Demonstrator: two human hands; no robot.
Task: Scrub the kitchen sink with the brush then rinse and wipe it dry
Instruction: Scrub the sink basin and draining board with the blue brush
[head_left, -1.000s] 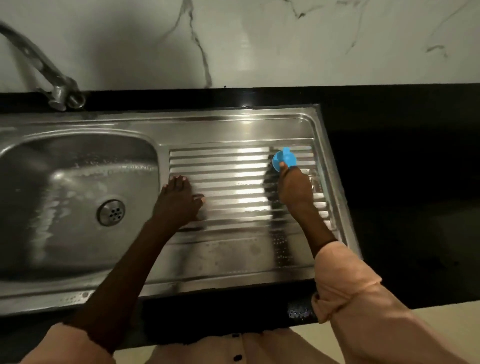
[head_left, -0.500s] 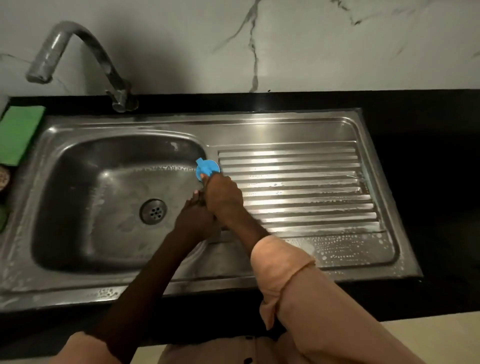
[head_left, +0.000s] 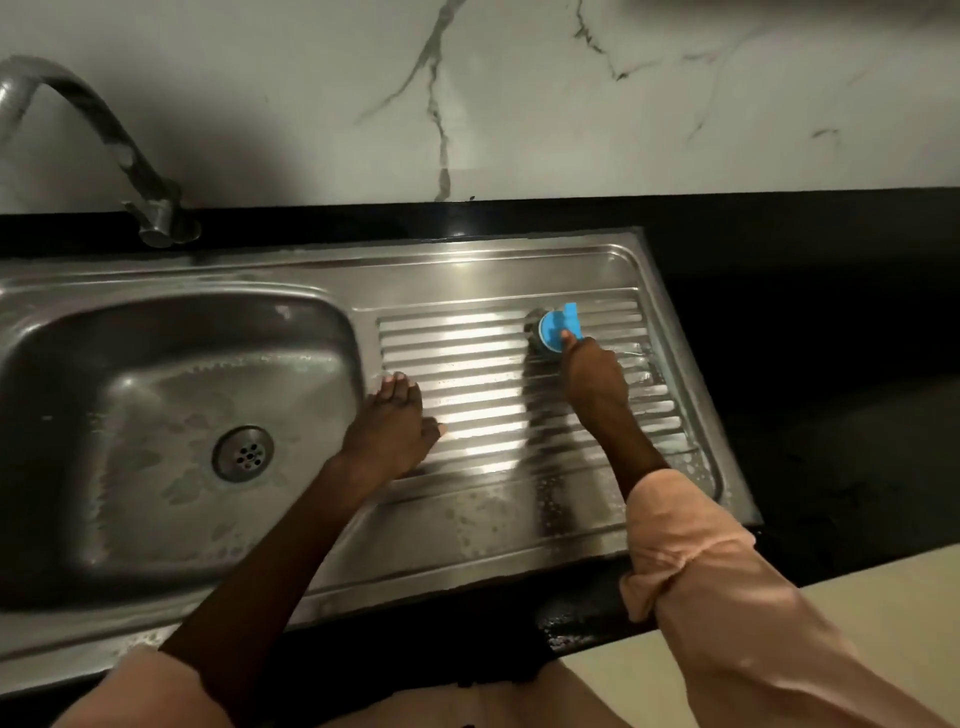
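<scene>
Head view — right hand grips brush on drainboard.

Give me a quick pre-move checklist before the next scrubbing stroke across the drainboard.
1. Right hand holds blue brush: ok.
2. Brush down on the ridged drainboard: ok.
3. Left hand resting flat on the drainboard, apart from the brush: ok.
4. Suds on drainboard front edge: ok.
5. Tap off, no stream visible: ok.
6. Cloth ready for wiping: cannot tell, none in view.
</scene>
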